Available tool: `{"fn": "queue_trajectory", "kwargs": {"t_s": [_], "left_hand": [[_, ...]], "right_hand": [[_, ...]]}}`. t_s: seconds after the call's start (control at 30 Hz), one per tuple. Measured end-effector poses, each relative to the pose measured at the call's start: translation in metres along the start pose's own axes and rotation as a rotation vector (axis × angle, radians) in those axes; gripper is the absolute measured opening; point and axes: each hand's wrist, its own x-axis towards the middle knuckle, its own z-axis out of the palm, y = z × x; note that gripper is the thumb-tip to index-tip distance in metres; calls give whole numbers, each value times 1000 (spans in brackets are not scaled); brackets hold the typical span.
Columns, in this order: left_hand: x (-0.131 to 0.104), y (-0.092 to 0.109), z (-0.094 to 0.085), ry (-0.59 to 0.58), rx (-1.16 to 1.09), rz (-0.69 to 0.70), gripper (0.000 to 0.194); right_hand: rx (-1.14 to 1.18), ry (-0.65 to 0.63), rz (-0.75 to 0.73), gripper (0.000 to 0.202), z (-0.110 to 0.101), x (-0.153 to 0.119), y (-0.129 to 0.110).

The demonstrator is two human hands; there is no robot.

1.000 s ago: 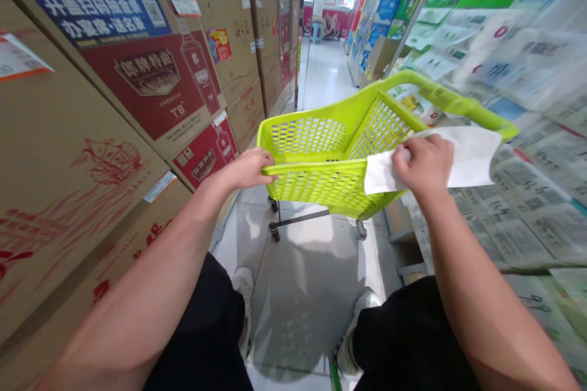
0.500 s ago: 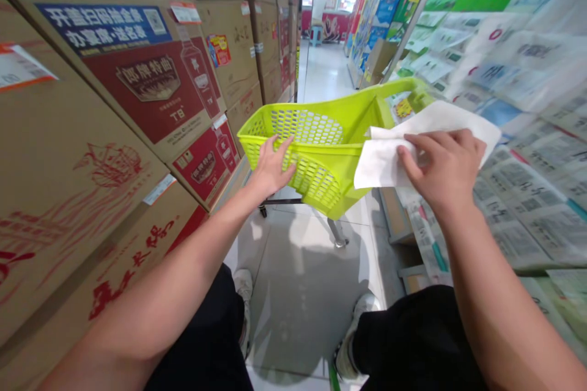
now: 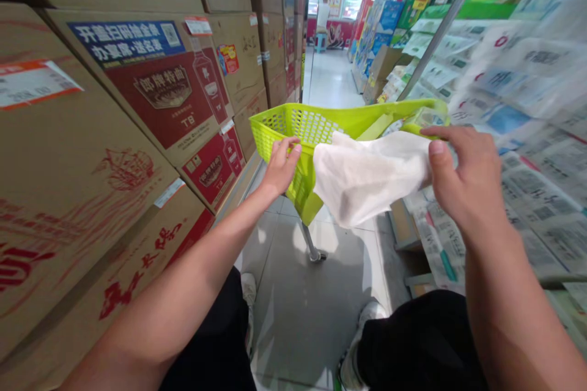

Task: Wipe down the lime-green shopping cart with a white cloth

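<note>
A yellow-green plastic basket cart [image 3: 302, 162] with perforated sides stands in the aisle in front of me. My left hand [image 3: 283, 165] is closed on its near rim, thumb and fingers together. A white cloth [image 3: 367, 177] hangs loosely over the basket's near side, toward the right. My right hand [image 3: 465, 165] is at the cloth's right end, with thumb and forefinger by its edge; the other fingers are partly hidden. Behind the cloth, a clear package [image 3: 426, 119] lies at the basket's right end.
Stacked cardboard cartons [image 3: 137, 128] line the left side. Shelves of plastic-wrapped packs [image 3: 527, 153] stand close on the right. An open carton [image 3: 380, 70] and a blue stool [image 3: 320, 41] are farther down the aisle. The cart's wheeled leg [image 3: 313, 247] touches the tiled floor [image 3: 302, 311].
The cloth has swung left and spread over the basket's near side. My right hand has shifted right, my left hand has closed on the rim, and the basket has turned.
</note>
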Motion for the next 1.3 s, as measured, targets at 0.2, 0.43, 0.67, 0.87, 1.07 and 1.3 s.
{"fn": "queue_trajectory", "kwargs": {"t_s": [0.2, 0.43, 0.67, 0.87, 1.07, 1.3], "left_hand": [[-13, 32, -5, -73, -410, -262, 38], [-8, 38, -24, 310, -402, 89, 23], [-18, 78, -45, 337, -275, 401, 29], [-23, 82, -53, 60, -131, 422, 48], [-21, 70, -58, 97, 9, 565, 50], [-17, 62, -56, 196, -20, 636, 57]], "right_hand": [[205, 52, -42, 20, 4, -6, -44], [619, 131, 205, 20, 17, -11, -75], [654, 301, 247, 27, 27, 51, -24], [54, 164, 258, 40, 25, 69, 19], [-59, 57, 142, 45, 25, 57, -13], [55, -314, -275, 53, 38, 41, -111]]}}
